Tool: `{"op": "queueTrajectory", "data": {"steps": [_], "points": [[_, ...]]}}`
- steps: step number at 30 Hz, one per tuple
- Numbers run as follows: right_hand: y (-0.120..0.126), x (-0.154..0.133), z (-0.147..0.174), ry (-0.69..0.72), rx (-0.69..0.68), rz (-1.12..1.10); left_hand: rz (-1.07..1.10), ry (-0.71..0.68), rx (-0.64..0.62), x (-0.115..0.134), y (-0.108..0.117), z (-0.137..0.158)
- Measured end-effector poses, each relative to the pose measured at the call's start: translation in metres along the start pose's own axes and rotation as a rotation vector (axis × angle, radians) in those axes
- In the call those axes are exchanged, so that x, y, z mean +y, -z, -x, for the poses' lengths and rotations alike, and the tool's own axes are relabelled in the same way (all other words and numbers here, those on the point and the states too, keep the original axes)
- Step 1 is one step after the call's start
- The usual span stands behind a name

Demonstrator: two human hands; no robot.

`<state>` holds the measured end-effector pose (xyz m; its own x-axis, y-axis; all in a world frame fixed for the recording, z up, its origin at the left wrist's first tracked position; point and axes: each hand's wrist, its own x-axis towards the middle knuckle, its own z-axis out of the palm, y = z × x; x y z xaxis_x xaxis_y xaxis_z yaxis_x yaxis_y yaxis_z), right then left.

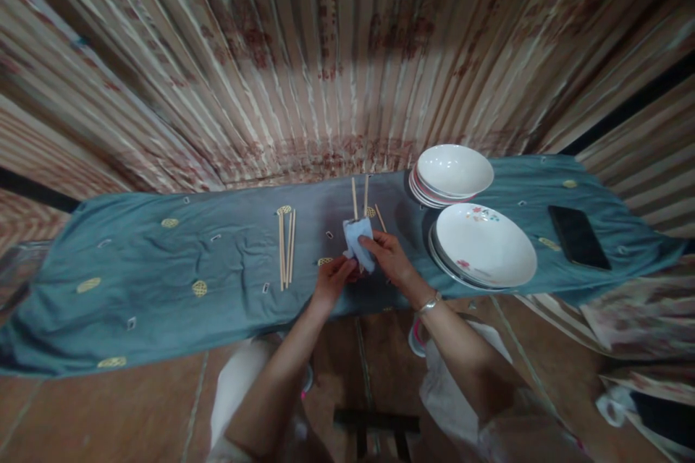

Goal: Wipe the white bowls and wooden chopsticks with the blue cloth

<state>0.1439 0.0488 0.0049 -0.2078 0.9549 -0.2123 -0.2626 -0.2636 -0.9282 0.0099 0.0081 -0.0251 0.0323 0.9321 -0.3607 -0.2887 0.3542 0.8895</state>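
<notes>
Over the near part of the table, a light blue cloth (pixel 358 234) is wrapped around a pair of wooden chopsticks (pixel 355 197), whose ends stick out beyond it, slightly apart. My right hand (pixel 389 255), with a bracelet at the wrist, pinches the cloth from the right. My left hand (pixel 334 279) has its fingers closed at the lower end of the cloth; what exactly lies under them is hidden. Another chopstick (pixel 380 218) lies on the table just beyond my right hand, its lower part covered. To the left, several chopsticks (pixel 287 247) lie side by side.
A stack of bowls (pixel 455 170) stands at the back right, with a stack of plates (pixel 486 246) in front of it. Farther right lies a dark phone-like slab (pixel 578 237). A green patterned cloth (pixel 228 260) covers the narrow table; pleated curtains (pixel 304 51) hang behind.
</notes>
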Motion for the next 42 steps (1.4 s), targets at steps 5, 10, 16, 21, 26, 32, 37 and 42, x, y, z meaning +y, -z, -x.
{"op": "queueTrajectory", "data": {"steps": [5, 10, 16, 21, 26, 32, 37, 42], "points": [[0.014, 0.001, -0.001, -0.098, 0.007, 0.007, -0.329, -0.302, 0.158, 0.013, 0.019, -0.006], [0.015, 0.004, 0.003, -0.2, -0.126, 0.088, -0.695, -0.636, 0.254, 0.028, 0.028, -0.005], [0.019, -0.001, 0.005, -0.218, -0.336, 0.26, -0.946, -0.755, 0.171, 0.025, 0.028, -0.008], [0.025, 0.002, 0.002, -0.147, -0.43, 0.456, -1.013, -0.785, 0.106, 0.02, 0.033, -0.008], [0.025, 0.003, 0.003, -0.159, -0.505, 0.501, -0.958, -0.758, 0.07, 0.019, 0.035, -0.007], [0.026, 0.001, 0.005, -0.156, -0.52, 0.518, -0.914, -0.717, 0.059, 0.021, 0.031, -0.006], [0.028, -0.004, 0.006, -0.169, -0.543, 0.53, -1.0, -0.676, 0.053, 0.02, 0.037, -0.008], [0.039, -0.016, 0.008, -0.185, -0.541, 0.526, -1.06, -0.703, 0.14, 0.025, 0.052, -0.011]]}}
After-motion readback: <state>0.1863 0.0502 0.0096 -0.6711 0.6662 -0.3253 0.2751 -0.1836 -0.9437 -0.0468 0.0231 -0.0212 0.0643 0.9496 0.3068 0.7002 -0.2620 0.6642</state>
